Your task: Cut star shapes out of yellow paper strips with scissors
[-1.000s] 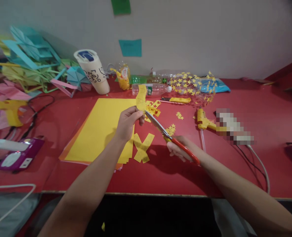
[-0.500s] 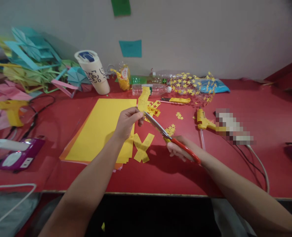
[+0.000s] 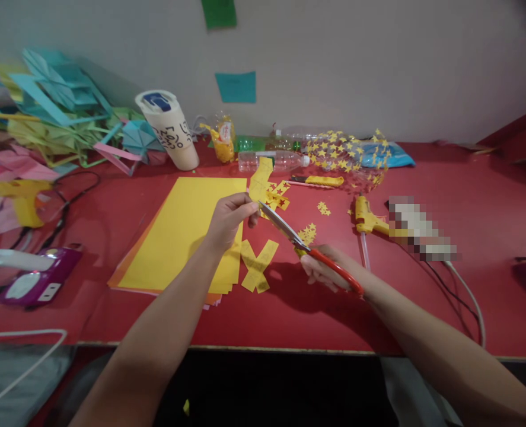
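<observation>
Pinched in my left hand [image 3: 232, 218] is a yellow paper strip [image 3: 260, 179] that stands up above the fingers. My right hand [image 3: 322, 267] is closed around red-handled scissors [image 3: 309, 249], whose blade tips meet the strip's lower end by my left fingertips. Two crossed yellow strips [image 3: 259, 265] lie on the table below, between the hands. Small cut paper stars [image 3: 308, 233] rest just beyond my right hand, with a smaller cluster [image 3: 324, 208] farther back. Behind the held strip are star-punched yellow scraps [image 3: 280, 196], partly covered.
A stack of yellow paper [image 3: 169, 237] lies left on the red table [image 3: 316, 332]. A yellow box cutter [image 3: 325, 181], clear bottle [image 3: 271, 161] and tumbler [image 3: 169, 130] stand or lie behind. A yellow glue gun [image 3: 367, 216] with a cord lies right; another glue gun [image 3: 25, 198] lies left.
The yellow strip's upper end has tilted slightly to the right. Both hands and the scissors stay almost in the same place.
</observation>
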Motion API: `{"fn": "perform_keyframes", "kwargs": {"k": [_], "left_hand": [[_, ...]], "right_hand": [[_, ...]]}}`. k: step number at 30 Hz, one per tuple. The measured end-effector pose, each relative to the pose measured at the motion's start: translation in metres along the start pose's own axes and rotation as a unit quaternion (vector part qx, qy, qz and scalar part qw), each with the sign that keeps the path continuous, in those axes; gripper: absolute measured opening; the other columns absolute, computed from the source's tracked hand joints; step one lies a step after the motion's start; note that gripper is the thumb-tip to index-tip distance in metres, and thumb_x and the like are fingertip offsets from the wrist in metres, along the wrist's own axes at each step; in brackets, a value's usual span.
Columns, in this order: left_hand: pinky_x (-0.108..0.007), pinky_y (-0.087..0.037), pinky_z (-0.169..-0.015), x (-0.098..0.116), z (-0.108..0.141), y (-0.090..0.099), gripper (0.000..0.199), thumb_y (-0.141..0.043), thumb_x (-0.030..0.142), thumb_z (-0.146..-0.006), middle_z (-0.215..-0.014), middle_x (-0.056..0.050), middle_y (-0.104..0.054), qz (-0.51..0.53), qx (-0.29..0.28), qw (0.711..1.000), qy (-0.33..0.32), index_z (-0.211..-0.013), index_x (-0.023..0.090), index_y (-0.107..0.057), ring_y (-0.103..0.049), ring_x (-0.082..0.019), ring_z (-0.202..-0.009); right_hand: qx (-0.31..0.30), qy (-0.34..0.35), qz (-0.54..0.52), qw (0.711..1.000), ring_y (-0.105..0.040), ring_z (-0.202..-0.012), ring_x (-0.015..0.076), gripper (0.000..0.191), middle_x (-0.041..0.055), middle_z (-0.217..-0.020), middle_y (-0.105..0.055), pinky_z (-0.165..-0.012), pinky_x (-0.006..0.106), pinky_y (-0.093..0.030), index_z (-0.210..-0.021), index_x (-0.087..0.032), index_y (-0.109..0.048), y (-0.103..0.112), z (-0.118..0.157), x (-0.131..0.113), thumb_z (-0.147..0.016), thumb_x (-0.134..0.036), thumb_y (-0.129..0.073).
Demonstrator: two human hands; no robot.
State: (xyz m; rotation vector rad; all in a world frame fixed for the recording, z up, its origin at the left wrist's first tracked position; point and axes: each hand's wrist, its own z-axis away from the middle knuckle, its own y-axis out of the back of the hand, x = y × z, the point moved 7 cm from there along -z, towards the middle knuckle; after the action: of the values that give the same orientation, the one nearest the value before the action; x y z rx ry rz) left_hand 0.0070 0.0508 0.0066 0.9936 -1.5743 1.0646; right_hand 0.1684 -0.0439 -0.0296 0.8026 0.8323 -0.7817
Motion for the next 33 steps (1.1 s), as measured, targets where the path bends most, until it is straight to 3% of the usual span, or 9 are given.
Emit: {"fn": "perform_keyframes", "kwargs": {"k": [11, 24, 33], "left_hand": [[-0.019, -0.038, -0.041, 0.0018, 0.0002, 0.0011, 0.014, -0.059, 0.019, -0.063, -0.045, 0.003, -0.053, -0.011, -0.001, 1.000, 0.012, -0.050, 0.015, -0.057, -0.047, -0.005, -0.040], [-0.020, -0.039, -0.042, 0.0007, 0.0004, 0.0014, 0.014, -0.059, 0.020, -0.063, -0.045, 0.003, -0.054, -0.019, 0.006, 1.000, 0.012, -0.050, 0.016, -0.057, -0.047, -0.005, -0.041], [-0.021, -0.042, -0.046, -0.0014, 0.0015, -0.0011, 0.016, -0.058, 0.022, -0.070, -0.049, 0.003, -0.056, -0.016, 0.002, 1.000, -0.017, -0.056, 0.016, -0.060, -0.050, -0.006, -0.045]], "right_hand": [[0.020, -0.011, 0.009, 1.000, -0.038, -0.027, 0.0046, 0.049, -0.0017, -0.043, -0.051, -0.028, 0.017, -0.028, -0.053, -0.019, -0.044, 0.0027, 0.0017, 0.0020, -0.064, -0.065, -0.058], [0.013, -0.002, 0.004, 1.000, -0.036, -0.026, 0.0033, 0.049, -0.0044, -0.040, -0.048, -0.028, 0.017, -0.027, -0.054, -0.019, -0.042, 0.0016, 0.0003, 0.0024, -0.066, -0.064, -0.059], [0.020, 0.013, -0.012, 1.000, -0.037, -0.027, 0.0035, 0.048, -0.0074, -0.039, -0.044, -0.035, 0.020, -0.036, -0.054, -0.019, -0.043, 0.0014, -0.0005, -0.0009, -0.065, -0.062, -0.060]]}}
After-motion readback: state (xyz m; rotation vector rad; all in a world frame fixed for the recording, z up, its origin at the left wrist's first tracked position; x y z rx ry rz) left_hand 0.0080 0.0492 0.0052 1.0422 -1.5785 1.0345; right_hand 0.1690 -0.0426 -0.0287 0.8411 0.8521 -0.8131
